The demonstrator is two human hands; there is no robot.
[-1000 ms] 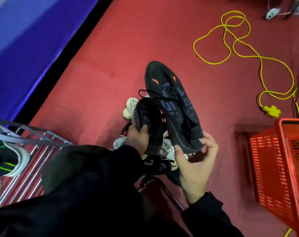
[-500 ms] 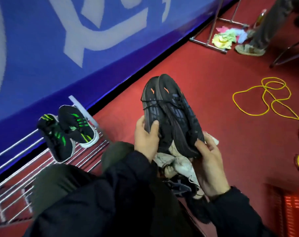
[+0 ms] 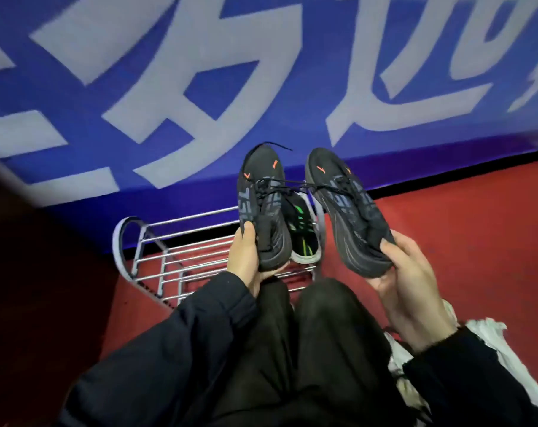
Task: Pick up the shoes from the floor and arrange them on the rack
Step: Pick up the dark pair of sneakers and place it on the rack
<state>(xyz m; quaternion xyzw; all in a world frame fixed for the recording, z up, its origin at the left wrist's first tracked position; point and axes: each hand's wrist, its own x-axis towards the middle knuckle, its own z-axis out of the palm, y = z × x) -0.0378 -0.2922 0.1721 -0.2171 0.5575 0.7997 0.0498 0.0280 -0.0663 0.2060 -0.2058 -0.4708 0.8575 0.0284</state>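
Observation:
My left hand point(image 3: 246, 260) grips the heel of one black sneaker point(image 3: 261, 208) with small orange marks, toe pointing up. A matching black sneaker point(image 3: 344, 211) is held at its heel by my right hand point(image 3: 406, 278), a little apart to the right. Black laces stretch loosely between the two shoes. Both hang above the metal wire rack point(image 3: 169, 251), which stands against the wall. On the rack behind the left shoe sits a black shoe with green stripes point(image 3: 301, 235), mostly hidden.
A blue wall banner point(image 3: 261, 87) with large white characters runs behind the rack. Red carpet point(image 3: 462, 235) covers the floor. White shoes or fabric point(image 3: 489, 343) lie by my right forearm. My dark-trousered knees point(image 3: 292, 349) fill the lower middle.
The view swung from the floor pile toward the rack and banner. The two black sneakers, held pressed together before, are now separated, one in each hand, over the rack.

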